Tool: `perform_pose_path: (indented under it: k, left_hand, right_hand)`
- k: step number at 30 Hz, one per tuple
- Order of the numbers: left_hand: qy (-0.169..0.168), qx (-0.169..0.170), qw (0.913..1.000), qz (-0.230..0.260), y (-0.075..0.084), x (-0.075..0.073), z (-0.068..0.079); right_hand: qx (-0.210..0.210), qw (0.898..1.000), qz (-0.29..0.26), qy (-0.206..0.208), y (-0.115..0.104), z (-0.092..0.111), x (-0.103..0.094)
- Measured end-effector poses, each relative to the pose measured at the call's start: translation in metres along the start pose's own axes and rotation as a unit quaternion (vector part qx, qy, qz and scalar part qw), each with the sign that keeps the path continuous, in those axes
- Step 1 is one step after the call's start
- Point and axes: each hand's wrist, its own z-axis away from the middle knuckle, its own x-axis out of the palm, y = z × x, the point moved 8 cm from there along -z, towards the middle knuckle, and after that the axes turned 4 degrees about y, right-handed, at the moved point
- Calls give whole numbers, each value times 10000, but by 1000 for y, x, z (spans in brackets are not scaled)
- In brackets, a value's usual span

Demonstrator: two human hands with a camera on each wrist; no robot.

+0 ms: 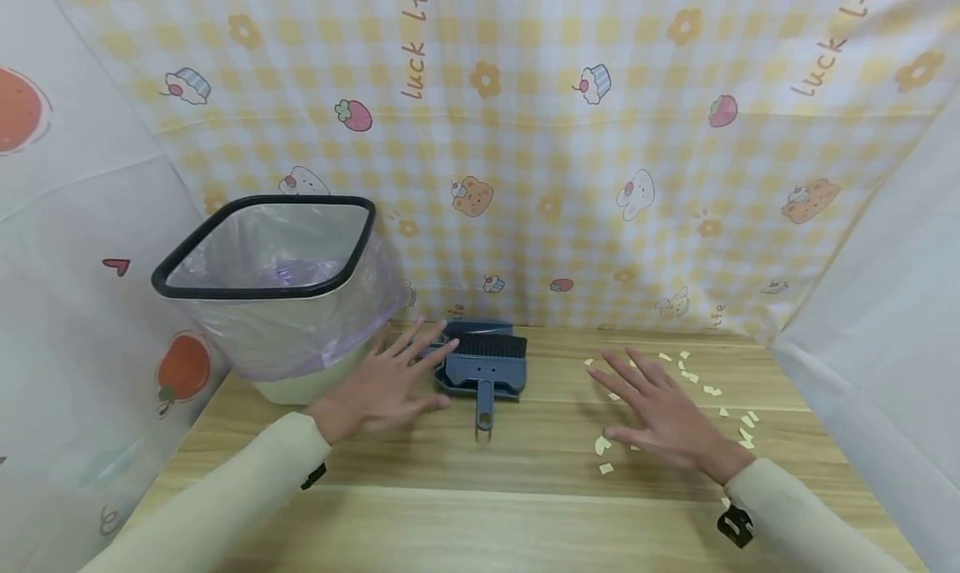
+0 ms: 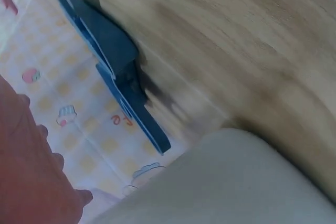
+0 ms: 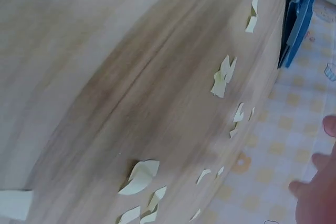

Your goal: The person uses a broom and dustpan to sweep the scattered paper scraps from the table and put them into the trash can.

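Observation:
My left hand [image 1: 386, 385] hovers with spread fingers between the bin and a blue dustpan [image 1: 480, 329]. A small brush [image 1: 487, 364] with black bristles lies on the dustpan, its handle towards me; the left fingertips overlap its left side in the head view. In the left wrist view the blue brush and dustpan [image 2: 113, 45] stand apart from the left hand [image 2: 31, 166]. Above scattered pale yellow paper scraps [image 1: 690, 377] my right hand [image 1: 663, 410] is spread, holding nothing. The right wrist view shows those scraps [image 3: 140, 177] on the wood below the right hand [image 3: 320, 187].
A pale bin [image 1: 277, 389] with a black rim and a clear purplish liner stands at the left. Behind the wooden tabletop [image 1: 450, 523] hangs a yellow checked cloth [image 1: 525, 156]. White sheets [image 1: 885, 306] close off both sides.

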Motion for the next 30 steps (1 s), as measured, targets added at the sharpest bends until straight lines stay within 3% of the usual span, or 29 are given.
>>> perform_pose_path:
  k: [4, 11, 15, 22, 30]
  left_hand:
    - [186, -330, 9976, 579, -12, -3, -4]
    - [499, -320, 9913, 1179, -23, 3, -18]
    - [560, -423, 9917, 1077, -28, 7, -28]
    - [131, -830, 9932, 804, -39, 19, -44]
    - [-106, -894, 9948, 483, -49, 37, -55]
  right_hand:
    - [-162, 9995, -269, 36, -3, -7, -1]
    - [-172, 9961, -834, -236, -13, -37, 12]
    - [-266, 9935, -1033, -404, -23, -58, 23]
    - [-514, 9878, -1257, -763, -42, -90, 44]
    - [-1624, 9840, -442, -585, -71, -118, 61]
